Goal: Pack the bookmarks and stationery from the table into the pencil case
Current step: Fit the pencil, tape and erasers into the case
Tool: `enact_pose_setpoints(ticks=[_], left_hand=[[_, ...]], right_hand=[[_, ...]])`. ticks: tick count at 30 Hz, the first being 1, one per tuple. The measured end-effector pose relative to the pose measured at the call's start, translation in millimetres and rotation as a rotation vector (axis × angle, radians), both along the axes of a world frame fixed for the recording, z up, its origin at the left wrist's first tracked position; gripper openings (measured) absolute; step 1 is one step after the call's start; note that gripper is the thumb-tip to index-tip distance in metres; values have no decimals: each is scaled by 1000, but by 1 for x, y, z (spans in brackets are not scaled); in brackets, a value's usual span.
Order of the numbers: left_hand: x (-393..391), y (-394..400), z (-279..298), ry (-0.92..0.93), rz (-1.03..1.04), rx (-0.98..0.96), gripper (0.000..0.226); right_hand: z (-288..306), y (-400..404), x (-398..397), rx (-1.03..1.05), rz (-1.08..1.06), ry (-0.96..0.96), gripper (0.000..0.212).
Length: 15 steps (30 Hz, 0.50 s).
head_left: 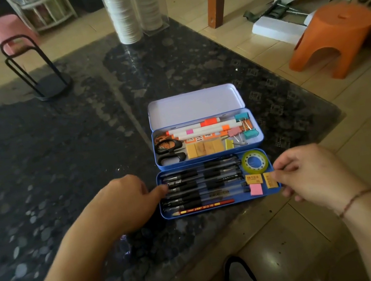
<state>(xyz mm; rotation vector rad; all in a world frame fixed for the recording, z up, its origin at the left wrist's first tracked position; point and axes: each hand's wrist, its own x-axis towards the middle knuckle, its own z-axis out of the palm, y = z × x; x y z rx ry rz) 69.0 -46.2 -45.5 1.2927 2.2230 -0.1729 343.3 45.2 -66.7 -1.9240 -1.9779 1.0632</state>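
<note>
Left hand (126,203) is resting on the dark table (61,160), fingers loosely curled w/ nothing in them, one fingertip touching the left end of the pencil case (208,151). The case is lying open near the table's front-right edge, blue, in three tiers: lid (195,106) tipped back at the far side, middle tray, near tray. Middle tray is holding scissors (169,151) at left, markers (198,128) along the back, yellow erasers (204,148) in front, binder clips (243,127) at right. Near tray is holding a row of black pens (201,185), a red pencil (203,207) along the front, a tape roll (255,162) at back right, small sticky notes (256,189) below it. Right hand (307,177) is at the case's right end, thumb & fingers pinching a yellow eraser (269,180) standing tilted in the near tray's right corner. An orange stool (335,36) is sitting on the floor, far right.
</note>
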Motion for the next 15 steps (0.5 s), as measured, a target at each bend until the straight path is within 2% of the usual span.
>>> enact_pose_setpoints(ticks=[2,6,9,13,15], left_hand=[[5,0,7,-70,-52,-71,46],[6,3,8,-121,-110,-75,30],[-3,-2,11,-216,-107,-72,30],[-11,-5,17,-255,-91,12,32],[-12,-2,19,-214,-77,95,33]], right_hand=[[0,1,0,2,1,-11,17],[3,-1,-1,15,20,-33,17],[9,-1,0,20,22,-15,16],[16,1,0,61,15,46,19],[18,7,-1,112,-10,81,19]])
